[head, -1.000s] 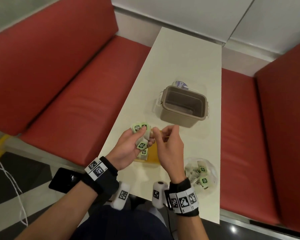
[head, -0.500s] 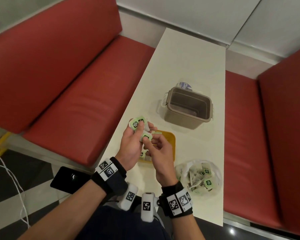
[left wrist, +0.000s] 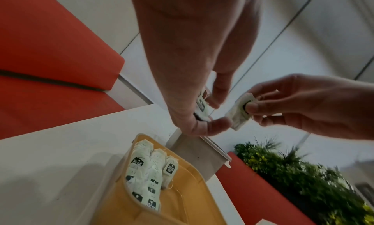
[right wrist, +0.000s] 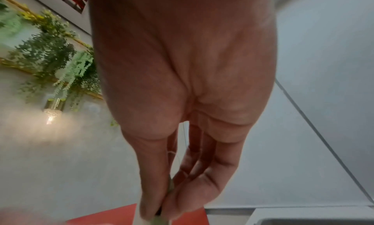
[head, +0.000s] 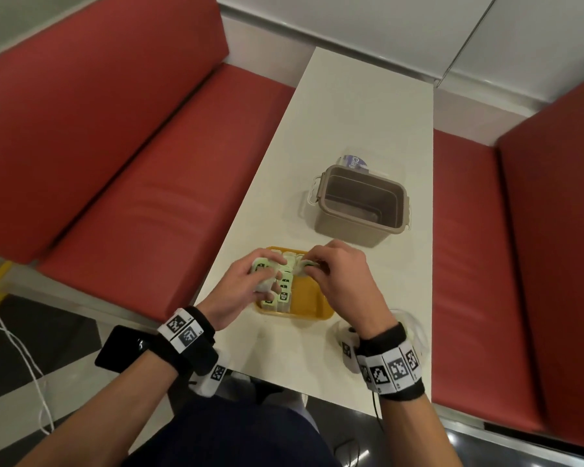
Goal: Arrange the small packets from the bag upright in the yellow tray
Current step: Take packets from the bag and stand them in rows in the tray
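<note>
The yellow tray (head: 309, 303) sits near the table's front edge. Several pale green packets (left wrist: 145, 175) stand in a row along its left wall. My left hand (head: 265, 276) hovers over the tray's left side and grips a small bunch of packets (left wrist: 202, 106). Beside it, above the tray's far end, my right hand (head: 309, 267) pinches a single packet (left wrist: 240, 111) between thumb and fingers. In the right wrist view only that packet's edge (right wrist: 171, 185) shows. The clear bag (head: 417, 326) lies behind my right wrist, mostly hidden.
An open brown plastic box (head: 361, 203) stands just beyond the tray, with a small labelled item (head: 353, 161) behind it. Red benches (head: 149, 197) flank the narrow white table (head: 358, 106). A black phone (head: 120, 348) lies to the left, below the table edge.
Both hands have come down from in front of me to just over the tray. The right hand now pinches one packet apart from the left hand's bunch.
</note>
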`<state>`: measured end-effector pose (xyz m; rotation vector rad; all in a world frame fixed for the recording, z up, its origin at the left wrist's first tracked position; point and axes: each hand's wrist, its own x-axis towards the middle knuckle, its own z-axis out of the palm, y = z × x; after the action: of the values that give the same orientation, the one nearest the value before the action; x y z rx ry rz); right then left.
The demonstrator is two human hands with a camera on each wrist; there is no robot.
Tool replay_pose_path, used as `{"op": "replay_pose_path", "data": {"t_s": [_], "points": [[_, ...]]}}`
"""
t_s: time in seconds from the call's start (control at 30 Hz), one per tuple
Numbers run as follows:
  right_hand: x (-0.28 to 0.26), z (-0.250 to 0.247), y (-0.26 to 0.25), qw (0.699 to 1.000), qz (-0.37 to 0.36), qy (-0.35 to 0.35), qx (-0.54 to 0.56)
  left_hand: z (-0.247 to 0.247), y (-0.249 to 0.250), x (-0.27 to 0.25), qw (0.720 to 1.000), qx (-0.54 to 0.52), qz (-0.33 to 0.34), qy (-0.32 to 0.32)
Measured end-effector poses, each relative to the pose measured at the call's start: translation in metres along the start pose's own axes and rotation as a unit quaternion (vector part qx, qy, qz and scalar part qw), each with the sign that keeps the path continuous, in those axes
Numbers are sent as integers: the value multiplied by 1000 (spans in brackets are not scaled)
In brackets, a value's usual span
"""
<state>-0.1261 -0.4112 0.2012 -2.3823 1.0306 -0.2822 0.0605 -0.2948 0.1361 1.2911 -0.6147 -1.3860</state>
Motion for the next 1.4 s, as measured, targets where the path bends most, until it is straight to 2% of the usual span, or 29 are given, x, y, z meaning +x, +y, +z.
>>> {"op": "replay_pose_path", "data": {"t_s": [0.17,0.27,0.47,0.7,0.83,0.93,1.13,1.4], "points": [[9,-5,-3,999,-21,-33,-33,14,-9,2,993,118,22,-22],[11,-5,-5,998,-36,-41,-31,21,-13,7,992,116,38,-12],[11,-4,12,997,-8,25,74,29,-19,15,997,64,31,6],[8,13,37,994,31,66,83,29,-31,23,996,85,10,32],[15,30,57,989,83,94,74,16,-34,21,995,86,17,49],[24,50,70,988,132,70,31,3,-37,17,996,66,6,64],[43,92,72,983,182,-8,-38,-14,-41,6,996,49,-3,81],[52,116,70,971,226,8,-78,-21,-41,-6,999,23,-4,47]]}}
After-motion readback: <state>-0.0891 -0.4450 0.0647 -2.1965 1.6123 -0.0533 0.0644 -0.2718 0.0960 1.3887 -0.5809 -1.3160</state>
